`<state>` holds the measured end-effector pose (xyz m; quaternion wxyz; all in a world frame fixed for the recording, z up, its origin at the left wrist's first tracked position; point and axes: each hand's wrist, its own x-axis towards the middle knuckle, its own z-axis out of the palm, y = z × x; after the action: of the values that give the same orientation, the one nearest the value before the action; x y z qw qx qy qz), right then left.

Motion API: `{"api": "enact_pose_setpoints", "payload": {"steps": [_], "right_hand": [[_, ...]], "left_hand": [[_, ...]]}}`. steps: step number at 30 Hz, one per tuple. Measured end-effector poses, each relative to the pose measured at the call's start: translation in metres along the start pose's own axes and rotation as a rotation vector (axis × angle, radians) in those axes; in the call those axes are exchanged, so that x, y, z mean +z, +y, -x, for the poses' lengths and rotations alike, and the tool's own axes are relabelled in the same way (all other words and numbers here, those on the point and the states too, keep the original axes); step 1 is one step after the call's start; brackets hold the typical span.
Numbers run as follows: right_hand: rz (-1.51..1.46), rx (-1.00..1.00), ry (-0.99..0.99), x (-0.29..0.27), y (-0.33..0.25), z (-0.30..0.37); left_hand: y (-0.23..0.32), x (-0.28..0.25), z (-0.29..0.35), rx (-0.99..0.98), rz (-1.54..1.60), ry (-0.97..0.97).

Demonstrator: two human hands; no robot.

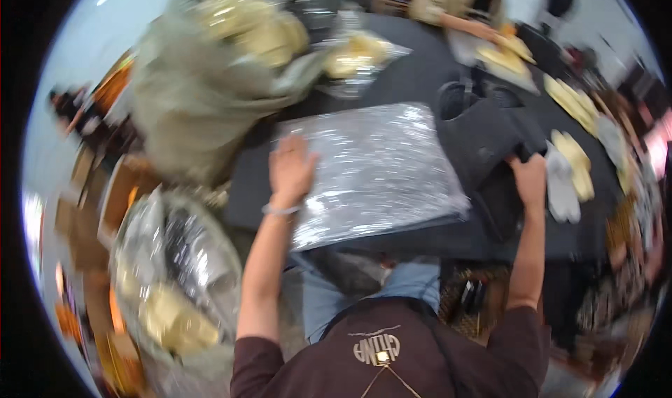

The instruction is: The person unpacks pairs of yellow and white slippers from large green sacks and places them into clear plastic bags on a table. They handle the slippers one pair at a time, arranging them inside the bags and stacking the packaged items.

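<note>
My left hand (292, 170) lies flat, fingers out, on the left edge of a stack of shiny clear plastic bags (374, 170). The stack rests on the dark table in front of me. To its right is a group of black slippers (483, 142), partly overlapping and blurred. My right hand (528, 177) has its fingers curled over the right edge of a black slipper, and its fingertips are partly hidden. Just right of that hand lie a white slipper (561, 184) and a pale yellow slipper (574, 163).
A large grey-green sack (203, 97) with bagged yellow slippers stands at the left. Below it is another open sack (178, 279). One bagged yellow pair (353, 55) lies on the table (413, 41). Across it, a person (462, 9) handles yellow slippers. Cardboard boxes (87, 233) stand far left.
</note>
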<state>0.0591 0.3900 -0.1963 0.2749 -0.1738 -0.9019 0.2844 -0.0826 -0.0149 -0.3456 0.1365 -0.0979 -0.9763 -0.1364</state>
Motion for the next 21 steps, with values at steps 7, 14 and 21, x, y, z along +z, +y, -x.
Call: {"api": "enact_pose_setpoints", "payload": {"steps": [7,14,21], "right_hand": [[-0.134,0.11,-0.13,-0.086,0.141,0.098],[0.007,0.202,-0.063,-0.083,0.238,0.1],[0.639,0.356,0.06,-0.054,0.334,-0.03]], "left_hand": [[0.002,0.021,-0.004,0.004,-0.107,-0.055],[0.004,0.02,-0.006,0.013,-0.118,-0.07],[0.001,0.014,-0.01,0.004,-0.14,-0.074]]}}
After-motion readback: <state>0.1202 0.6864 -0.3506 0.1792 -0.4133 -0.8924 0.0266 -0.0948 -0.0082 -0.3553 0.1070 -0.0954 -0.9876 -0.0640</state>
